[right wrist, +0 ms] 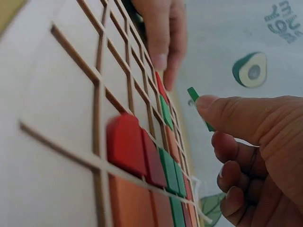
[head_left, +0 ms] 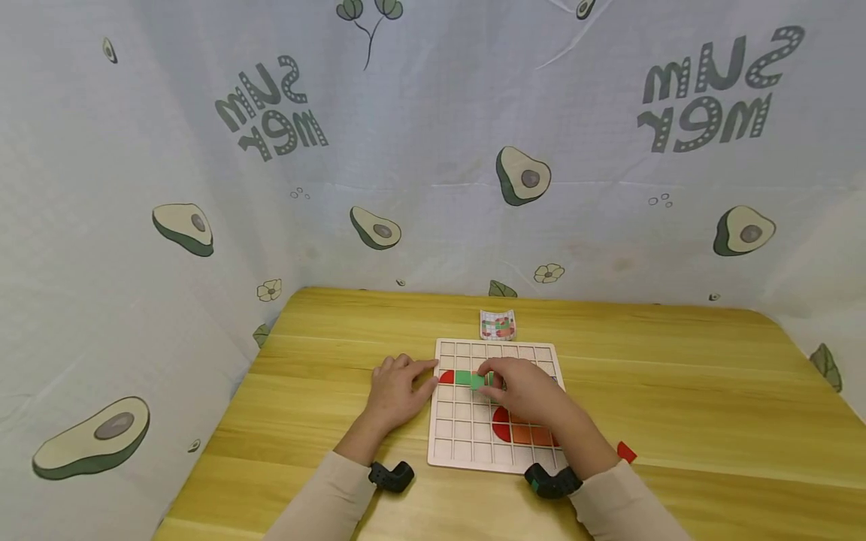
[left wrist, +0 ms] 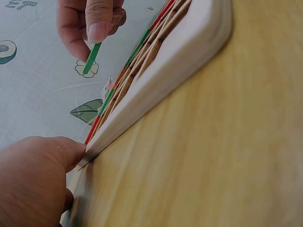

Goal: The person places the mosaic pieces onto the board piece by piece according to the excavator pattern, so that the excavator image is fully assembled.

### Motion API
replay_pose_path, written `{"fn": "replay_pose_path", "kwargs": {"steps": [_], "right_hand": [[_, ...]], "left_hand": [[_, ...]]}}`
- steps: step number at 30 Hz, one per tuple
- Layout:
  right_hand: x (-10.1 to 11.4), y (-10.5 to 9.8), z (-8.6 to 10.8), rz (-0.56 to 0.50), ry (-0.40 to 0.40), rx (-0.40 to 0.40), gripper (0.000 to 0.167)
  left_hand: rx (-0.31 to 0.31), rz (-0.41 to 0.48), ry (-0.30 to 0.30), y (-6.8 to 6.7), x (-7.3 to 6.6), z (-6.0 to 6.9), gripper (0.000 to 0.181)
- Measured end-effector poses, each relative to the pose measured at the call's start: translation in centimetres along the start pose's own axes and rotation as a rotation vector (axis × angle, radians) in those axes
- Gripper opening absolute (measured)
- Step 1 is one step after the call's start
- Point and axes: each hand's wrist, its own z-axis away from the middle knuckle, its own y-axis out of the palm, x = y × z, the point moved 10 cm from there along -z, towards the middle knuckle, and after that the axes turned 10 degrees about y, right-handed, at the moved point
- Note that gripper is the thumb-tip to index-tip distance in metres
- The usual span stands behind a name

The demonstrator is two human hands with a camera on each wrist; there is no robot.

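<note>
A pale wooden grid board (head_left: 452, 451) lies on the table, with flat coloured tiles in some of its cells. My right hand (head_left: 526, 389) pinches a small green tile (right wrist: 194, 94) between thumb and fingers. In both wrist views that tile is raised off the board and tilted. At the board's left edge, my left hand (head_left: 395, 392) touches the rim with its thumb and index finger. Near those fingertips sit a rounded red tile (head_left: 447, 377) and a green tile (head_left: 463, 377) in one row. A large red-ended orange piece (head_left: 531, 433) lies lower right, partly behind my right forearm.
Behind the board stands a small curved pattern card (head_left: 497, 325). A loose red piece (head_left: 626, 452) lies on the wooden table (head_left: 690, 376) beside my right forearm. A printed cloth (head_left: 440, 165) hangs along the table's far side.
</note>
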Motion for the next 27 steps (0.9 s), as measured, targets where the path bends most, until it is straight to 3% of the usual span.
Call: {"fn": "replay_pose_path", "kwargs": {"steps": [11, 27], "right_hand": [[2.3, 3.0, 0.1, 0.051, 0.001, 0.023, 0.020], [3.3, 4.5, -0.3, 0.063, 0.014, -0.010, 0.023]], "left_hand": [[-0.007, -0.001, 0.008, -0.2, 0.0, 0.0, 0.036], [-0.012, -0.008, 0.013, -0.2, -0.1, 0.1, 0.035]]}}
